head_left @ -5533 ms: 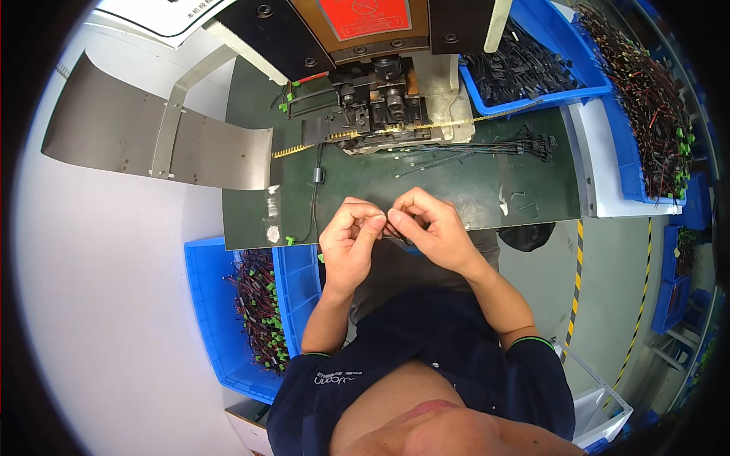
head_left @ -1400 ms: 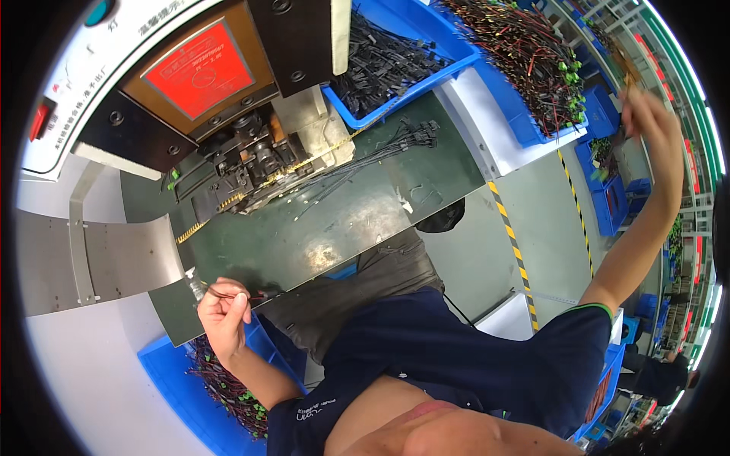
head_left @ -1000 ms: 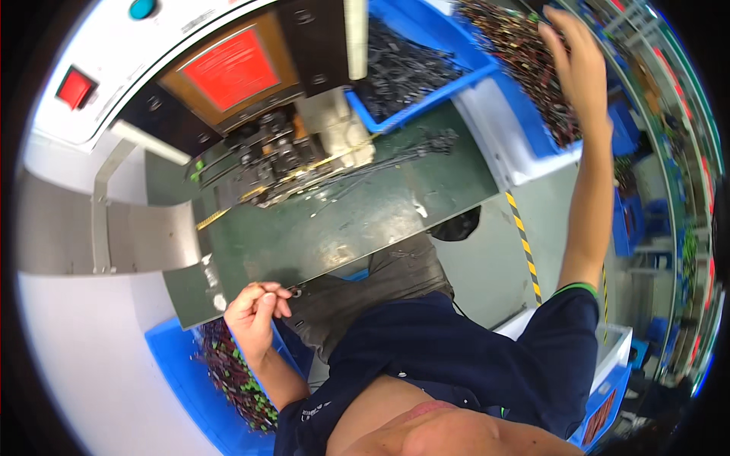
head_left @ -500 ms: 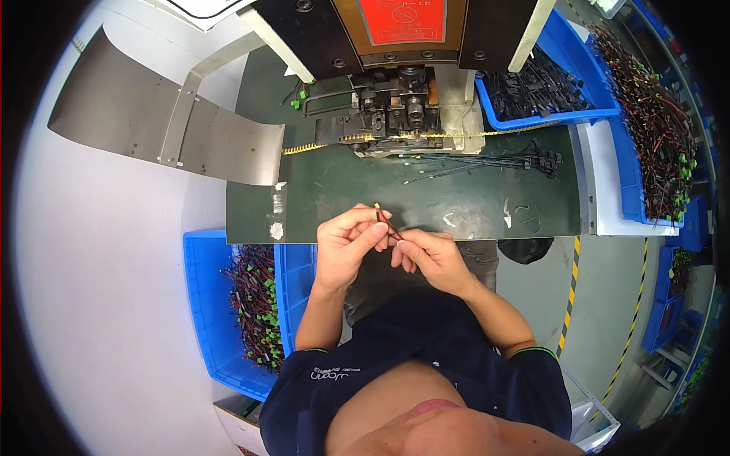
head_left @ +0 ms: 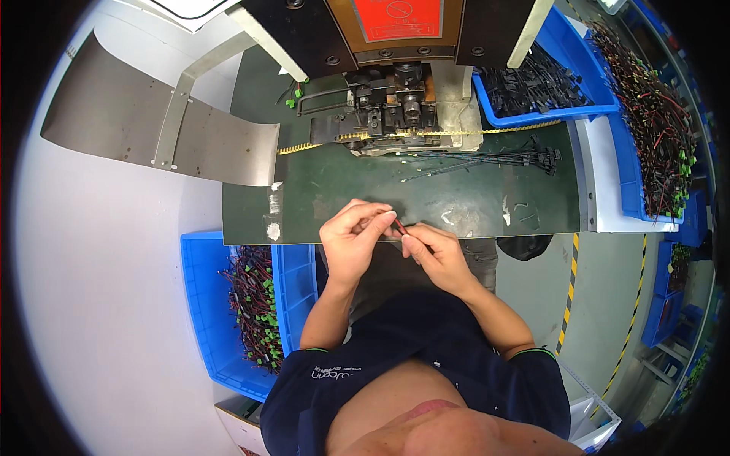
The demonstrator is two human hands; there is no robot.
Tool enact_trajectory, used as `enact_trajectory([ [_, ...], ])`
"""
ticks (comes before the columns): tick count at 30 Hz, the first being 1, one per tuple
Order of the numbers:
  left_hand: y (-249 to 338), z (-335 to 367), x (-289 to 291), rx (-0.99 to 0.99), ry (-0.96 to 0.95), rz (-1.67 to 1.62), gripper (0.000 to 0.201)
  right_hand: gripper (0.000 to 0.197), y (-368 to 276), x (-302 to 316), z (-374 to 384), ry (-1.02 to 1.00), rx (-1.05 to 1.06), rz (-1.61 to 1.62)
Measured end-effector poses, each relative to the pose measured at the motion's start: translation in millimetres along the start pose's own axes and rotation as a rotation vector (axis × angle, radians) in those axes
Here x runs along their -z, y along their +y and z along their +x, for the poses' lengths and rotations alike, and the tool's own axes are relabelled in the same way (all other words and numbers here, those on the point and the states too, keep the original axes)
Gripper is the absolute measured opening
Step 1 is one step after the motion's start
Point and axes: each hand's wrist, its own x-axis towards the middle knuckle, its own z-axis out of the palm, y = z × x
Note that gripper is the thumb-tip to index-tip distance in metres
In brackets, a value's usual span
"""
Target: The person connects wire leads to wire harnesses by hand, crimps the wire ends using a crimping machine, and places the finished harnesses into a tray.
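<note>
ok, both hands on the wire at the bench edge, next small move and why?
Probably carry the thin red and black wire forward to the press head. Both the left hand and right hand pinch it at the near edge of the green bench top, the wire's end looks free, and the terminal strip runs through the press.

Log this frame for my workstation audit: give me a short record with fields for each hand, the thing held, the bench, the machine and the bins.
left hand: left hand, fingertips pinched on the thin wire
right hand: right hand, grip on the other end of it
held thing: thin wire, dark with a red part, above the bench's near edge
bench: dark green bench top, loose black wires lying on it
machine: press with red panel, gold terminal strip feeding it
bins: blue bin of green-tipped wire pieces at left; blue bin of black parts upper right
</note>
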Motion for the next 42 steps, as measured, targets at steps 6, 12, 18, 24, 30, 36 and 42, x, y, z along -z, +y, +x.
enact_trajectory([
  [6, -5.6, 0.3, 8.9, 0.031, -0.014, -0.034, 0.013, 0.018, -0.7, -4.3, -3.5, 0.049, -0.087, 0.071],
  [12, -3.2, 3.2, 6.8, 0.231, -0.067, -0.365, 0.027, 0.018, 0.7, -3.4, -1.7, 0.061, -0.187, 0.234],
  [18, -4.5, -0.2, 6.4, 0.200, -0.063, -0.333, 0.016, 0.020, 0.2, -2.3, -2.1, 0.066, -0.206, 0.221],
  [24, -6.0, -7.3, 16.9, 0.035, -0.021, -0.299, 0.007, 0.017, -2.6, 37.1, 32.7, 0.196, 0.279, -0.539],
  [30, -3.7, -9.0, 23.9, -0.020, 0.004, -0.261, 0.004, 0.023, 9.8, 100.3, 50.7, 0.454, 0.132, -1.199],
  [36, -4.9, -7.4, 24.1, -0.021, 0.015, -0.173, 0.009, 0.021, 7.1, 108.9, 33.4, 0.411, 0.277, -1.171],
  [42, -0.8, -2.9, 28.6, -0.033, 0.011, -0.113, 0.012, 0.024, -4.5, 122.2, 37.9, 0.409, 0.466, -1.090],
])
